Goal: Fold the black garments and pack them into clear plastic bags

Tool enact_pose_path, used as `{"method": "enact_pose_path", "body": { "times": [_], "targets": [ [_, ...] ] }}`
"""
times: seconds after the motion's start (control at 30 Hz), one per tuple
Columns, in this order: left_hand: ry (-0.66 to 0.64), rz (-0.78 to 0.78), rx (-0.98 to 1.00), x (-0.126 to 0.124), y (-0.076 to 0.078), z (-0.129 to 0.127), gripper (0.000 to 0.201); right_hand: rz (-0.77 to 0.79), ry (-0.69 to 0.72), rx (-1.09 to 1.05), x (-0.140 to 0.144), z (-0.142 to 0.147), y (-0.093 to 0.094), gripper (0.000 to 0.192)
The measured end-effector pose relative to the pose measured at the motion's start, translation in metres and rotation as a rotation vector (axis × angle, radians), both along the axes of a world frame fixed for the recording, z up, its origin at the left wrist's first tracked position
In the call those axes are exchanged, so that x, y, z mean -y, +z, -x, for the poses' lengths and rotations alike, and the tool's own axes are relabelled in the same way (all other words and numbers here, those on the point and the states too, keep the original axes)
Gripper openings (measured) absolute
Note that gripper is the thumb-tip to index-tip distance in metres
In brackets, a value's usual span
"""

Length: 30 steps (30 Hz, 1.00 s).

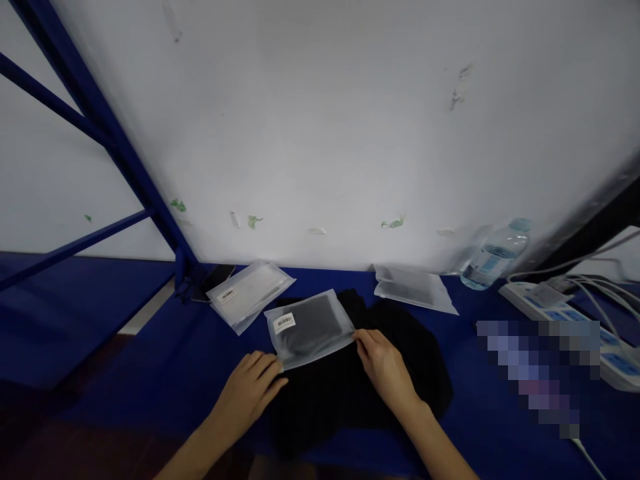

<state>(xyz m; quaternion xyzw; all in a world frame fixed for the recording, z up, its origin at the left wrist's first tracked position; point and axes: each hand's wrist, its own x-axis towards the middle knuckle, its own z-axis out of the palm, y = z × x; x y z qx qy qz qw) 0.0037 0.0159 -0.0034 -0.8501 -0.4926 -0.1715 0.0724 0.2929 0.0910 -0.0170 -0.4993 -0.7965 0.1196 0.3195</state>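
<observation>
Left hand (250, 390): palm down, fingers loosely spread and nearly flat, fingertips touching the near left corner of the frosted bag (309, 329); not closed on anything
Right hand (385, 370): palm down, thumb and forefinger pinched on the right edge of the frosted bag, other fingers lightly curled
Frosted bag: between both hands, just ahead of the fingertips, lying flat on the black cloth (360, 387); dark contents inside, white barcode label near its left end
Black cloth: under both hands and the bag, rumpled, spread over the blue table (165, 373)
Second bag (250, 291): beyond the left hand, flat on the table, apart from the held bag; whitish, small label on it
Phone (214, 280): past the second bag, partly tucked under it, beside the blue frame post (125, 160)
Third bag (414, 288): beyond the right hand, near the wall, well clear of the fingers
Water bottle (493, 259): farther right of that bag, lying tilted against the wall
Power strip (565, 313): far right of the right hand, white cables running off it
In the way: nothing between hands and bag
</observation>
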Motion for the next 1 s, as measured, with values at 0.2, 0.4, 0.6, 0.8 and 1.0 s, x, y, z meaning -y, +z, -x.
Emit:
{"method": "enact_pose_path", "body": {
  "times": [0.2,0.4,0.6,0.8,1.0],
  "targets": [
    [-0.006,0.068,0.083,-0.036,0.019,-0.025,0.048,0.194,-0.158,-0.096,-0.023,0.006,0.011,0.023],
    [-0.025,0.152,0.084,-0.056,-0.003,-0.027,0.051,0.361,-0.191,-0.095,-0.049,0.023,0.016,0.034],
    [0.004,0.176,0.117,-0.053,-0.012,-0.022,0.053,0.467,-0.164,-0.137,-0.067,0.039,0.012,0.044],
    [0.041,0.136,0.102,-0.054,-0.026,-0.021,0.06,0.613,-0.105,-0.264,-0.074,0.046,0.002,0.031],
    [0.148,0.041,0.102,-0.054,-0.04,-0.019,0.073,0.542,-0.019,-0.479,-0.062,0.038,0.005,0.024]
  ]
}}
